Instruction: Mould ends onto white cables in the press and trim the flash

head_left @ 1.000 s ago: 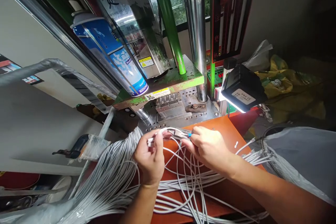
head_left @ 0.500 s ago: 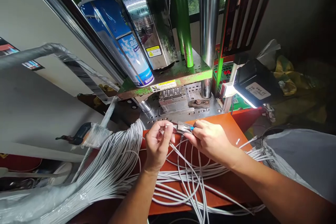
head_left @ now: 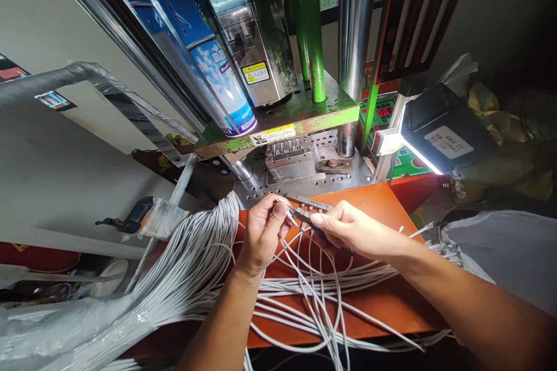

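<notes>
My left hand (head_left: 261,232) is closed, with thumb and forefinger pinching the end of a white cable (head_left: 293,220). From the right, my right hand (head_left: 348,229) is wrapped round a slim dark hand tool (head_left: 300,214), its tip reaching to the left fingertips. Whether it is pliers or a blade I cannot tell; the fingers cover part of it. Just behind lies a notched metal bar (head_left: 310,204), close to the tool. Loose white cables hang below both hands over the orange board (head_left: 369,203).
Ahead stands a press with a metal mould block (head_left: 289,165) on its bed and a green-edged plate (head_left: 322,123) above. A blue spray can (head_left: 187,46) sits on that plate. A thick cable bundle (head_left: 191,261) fills the left; a lit lamp (head_left: 444,127) is at right.
The right hand has turned, and the tool in it is angled differently; the blue part seen before is hidden. The notched bar shows more clearly. The left hand stays at nearly the same place.
</notes>
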{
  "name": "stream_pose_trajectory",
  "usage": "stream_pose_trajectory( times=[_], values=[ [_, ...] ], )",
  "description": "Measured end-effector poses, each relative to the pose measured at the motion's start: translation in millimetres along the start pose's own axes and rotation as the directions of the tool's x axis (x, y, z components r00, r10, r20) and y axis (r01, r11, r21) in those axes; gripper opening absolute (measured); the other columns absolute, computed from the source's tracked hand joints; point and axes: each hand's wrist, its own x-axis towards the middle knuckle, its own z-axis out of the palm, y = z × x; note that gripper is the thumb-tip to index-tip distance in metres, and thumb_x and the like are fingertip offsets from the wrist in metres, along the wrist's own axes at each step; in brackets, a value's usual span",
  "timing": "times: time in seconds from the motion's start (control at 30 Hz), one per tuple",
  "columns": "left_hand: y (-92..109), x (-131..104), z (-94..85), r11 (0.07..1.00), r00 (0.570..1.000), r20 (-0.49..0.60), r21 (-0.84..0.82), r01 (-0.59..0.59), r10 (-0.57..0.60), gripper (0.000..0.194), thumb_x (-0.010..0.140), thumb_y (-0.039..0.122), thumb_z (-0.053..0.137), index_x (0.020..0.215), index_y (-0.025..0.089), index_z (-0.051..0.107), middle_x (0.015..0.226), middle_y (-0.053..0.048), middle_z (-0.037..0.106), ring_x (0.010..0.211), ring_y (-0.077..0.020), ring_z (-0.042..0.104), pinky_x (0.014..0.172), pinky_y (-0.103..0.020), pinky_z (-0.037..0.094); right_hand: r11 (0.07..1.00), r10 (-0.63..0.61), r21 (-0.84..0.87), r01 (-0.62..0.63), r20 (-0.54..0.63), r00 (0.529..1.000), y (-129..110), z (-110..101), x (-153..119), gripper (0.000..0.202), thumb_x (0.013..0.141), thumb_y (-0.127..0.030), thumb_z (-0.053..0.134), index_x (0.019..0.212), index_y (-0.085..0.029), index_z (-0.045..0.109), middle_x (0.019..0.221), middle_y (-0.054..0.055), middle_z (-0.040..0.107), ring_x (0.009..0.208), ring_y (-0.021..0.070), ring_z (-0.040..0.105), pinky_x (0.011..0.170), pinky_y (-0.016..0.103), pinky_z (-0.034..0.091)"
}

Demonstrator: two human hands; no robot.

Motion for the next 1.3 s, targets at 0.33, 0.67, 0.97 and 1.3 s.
stream_pose_trajectory(
  times=[0.33,0.67,0.97,1.3],
  values=[
    [1,0,-2.1,0.989,0.998,-0.036,0.138,0.050,-0.046,0.040,0.104,0.050,0.058,0.079,0.019,0.059,0.070,0.000,0.054,0.063,-0.0120,0.051,0.052,-0.020,0.039,0.874,-0.202,-0.480,0.080,-0.209,0.957,3,5,0,0.065,0.110,-0.060,0.034,0.062,-0.020,0.052,0.068,0.001,0.054,0.062,0.0137,0.047,0.060,0.030,0.040],
    [-14,-4,12.1,0.973,0.969,-0.232,0.231,-0.029,0.084,0.044,0.107,0.048,0.052,0.072,0.020,0.051,0.065,0.001,0.050,0.058,-0.0124,0.047,0.051,-0.023,0.035,0.190,-0.562,-0.966,-0.177,-0.254,0.787,9,27,-1,0.047,0.109,-0.040,0.053,0.070,-0.019,0.068,0.087,0.008,0.060,0.086,0.0223,0.051,0.069,0.034,0.037],
    [-14,-4,12.4,0.973,0.968,-0.230,0.227,-0.046,0.100,0.045,0.107,0.046,0.053,0.071,0.020,0.051,0.064,0.002,0.050,0.058,-0.0124,0.047,0.052,-0.024,0.034,0.240,-0.539,-0.959,-0.154,-0.263,0.800,12,26,3,0.045,0.109,-0.038,0.053,0.071,-0.020,0.069,0.089,0.008,0.061,0.087,0.0228,0.052,0.071,0.034,0.038],
    [-14,-6,14.7,0.961,0.965,-0.234,0.273,-0.050,0.116,0.045,0.107,0.047,0.053,0.070,0.021,0.052,0.063,0.001,0.051,0.059,-0.0134,0.049,0.055,-0.024,0.037,0.179,-0.540,-0.966,-0.187,-0.255,0.802,14,26,4,0.045,0.109,-0.039,0.054,0.071,-0.020,0.068,0.088,0.008,0.061,0.086,0.0234,0.051,0.069,0.035,0.036]
  ],
)
